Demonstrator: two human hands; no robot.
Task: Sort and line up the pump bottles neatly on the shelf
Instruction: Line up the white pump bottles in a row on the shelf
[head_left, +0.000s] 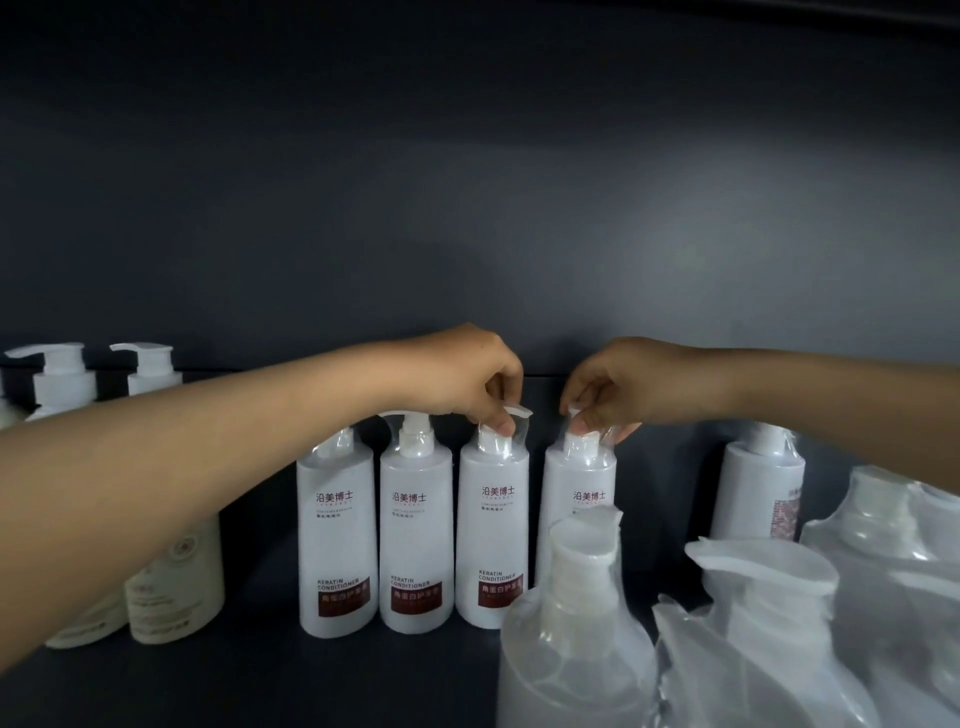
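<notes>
Four white pump bottles (415, 535) reading "沿美博士" and "KERATIN CONDITIONER" stand upright in a row on the dark shelf (260, 675); the grip of the left hand (467, 374) pinches the plastic-wrapped pump of the third bottle (493, 530); the grip of the right hand (618, 384) pinches the pump of the fourth bottle (576, 488).

Conditioner bottles (415, 535): smooth white plastic, satin, low sheen. Labels (415, 597): dark red, slightly glossy print. Pump heads (415, 431): white plastic under clear glossy film (340, 441), wrinkled. Near right, bagged bottles (571, 649): translucent frosted plastic bags, creased, soft highlights. Left, cream bottles (176, 587): matt off-white plastic. Far left, bare pumps (62, 364): plain smooth white plastic. Shelf (311, 686): dark, matt, smooth; material can't tell. Back panel (467, 208): same dark matt finish.
</notes>
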